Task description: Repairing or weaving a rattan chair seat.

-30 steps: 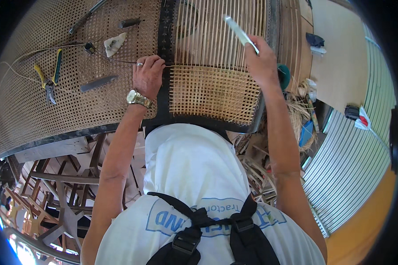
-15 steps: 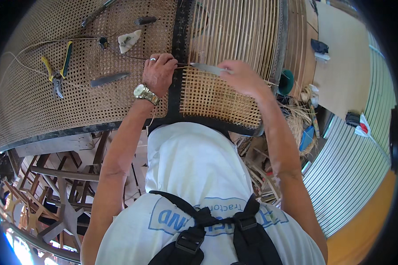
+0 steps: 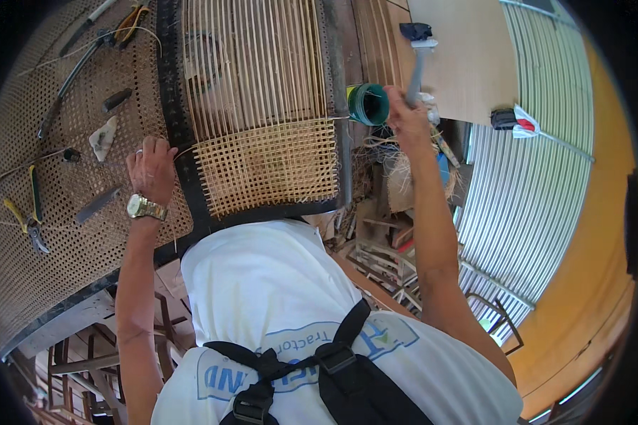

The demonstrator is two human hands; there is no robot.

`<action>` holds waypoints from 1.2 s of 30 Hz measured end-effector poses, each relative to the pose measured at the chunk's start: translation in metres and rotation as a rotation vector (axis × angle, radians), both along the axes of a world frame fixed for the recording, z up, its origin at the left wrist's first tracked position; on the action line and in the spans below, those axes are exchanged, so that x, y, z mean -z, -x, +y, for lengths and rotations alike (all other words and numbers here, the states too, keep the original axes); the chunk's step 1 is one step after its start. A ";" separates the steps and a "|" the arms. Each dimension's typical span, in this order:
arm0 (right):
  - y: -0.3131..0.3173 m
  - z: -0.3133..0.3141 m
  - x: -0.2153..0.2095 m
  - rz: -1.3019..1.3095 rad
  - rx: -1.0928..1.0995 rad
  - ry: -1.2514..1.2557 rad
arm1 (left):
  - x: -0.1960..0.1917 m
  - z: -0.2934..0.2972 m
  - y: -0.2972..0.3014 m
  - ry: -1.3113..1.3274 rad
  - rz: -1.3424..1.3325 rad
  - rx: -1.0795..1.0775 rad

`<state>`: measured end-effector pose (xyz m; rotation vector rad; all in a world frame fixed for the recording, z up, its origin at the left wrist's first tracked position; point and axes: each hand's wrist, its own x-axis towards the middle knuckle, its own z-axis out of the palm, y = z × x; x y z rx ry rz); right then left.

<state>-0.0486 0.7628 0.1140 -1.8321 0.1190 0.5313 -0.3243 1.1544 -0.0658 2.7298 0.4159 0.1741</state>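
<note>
My left hand, with a watch at its wrist, rests at the edge of the cane panel beside the dark frame bar. Its fingers are bent around a thin cane strand that runs from the fingertips toward the open weave. Away to the right, my right hand is closed on a flat grey blade-like tool, which points up and away. That hand is just right of a green cup. Parallel cane strands stretch beyond the woven part.
On the finished cane at left lie yellow-handled pruning shears, a knife blade, a whitish lump, a dark short cylinder and pliers. Wooden pieces are piled below right. A pale board stands beyond.
My right hand has moved off the weave to the right, beside the green cup, carrying the blade-like tool. My left hand stays by the frame bar. The whole view has swung to the right.
</note>
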 end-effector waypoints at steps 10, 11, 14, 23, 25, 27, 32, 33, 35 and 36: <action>-0.018 -0.024 0.069 -0.117 -0.641 0.517 | -0.029 0.020 -0.003 0.024 0.206 0.006; -0.017 -0.024 0.067 -0.137 -0.699 0.613 | -0.029 0.022 -0.002 0.013 0.219 0.004; -0.015 -0.024 0.063 -0.083 -0.784 0.629 | -0.029 0.023 -0.002 -0.002 0.246 -0.019; -0.061 0.002 0.040 0.133 -0.855 0.588 | -0.075 0.060 -0.021 -0.114 0.366 0.119; -0.075 0.022 0.046 -0.022 -0.853 0.527 | -0.084 0.085 -0.042 -0.198 0.279 0.145; -0.098 0.043 0.056 -0.178 -0.778 0.567 | -0.084 0.106 -0.072 -0.272 0.231 0.120; -0.169 0.093 0.074 -0.475 -0.611 0.687 | -0.089 0.174 -0.154 -0.461 0.325 -0.012; -0.180 0.101 0.076 -0.537 -0.609 0.684 | -0.084 0.182 -0.170 -0.471 0.352 -0.086; -0.201 0.114 0.075 -0.569 -0.662 0.768 | -0.079 0.205 -0.188 -0.482 0.381 -0.166; -0.208 0.117 0.074 -0.619 -0.707 0.840 | -0.077 0.221 -0.191 -0.486 0.427 -0.209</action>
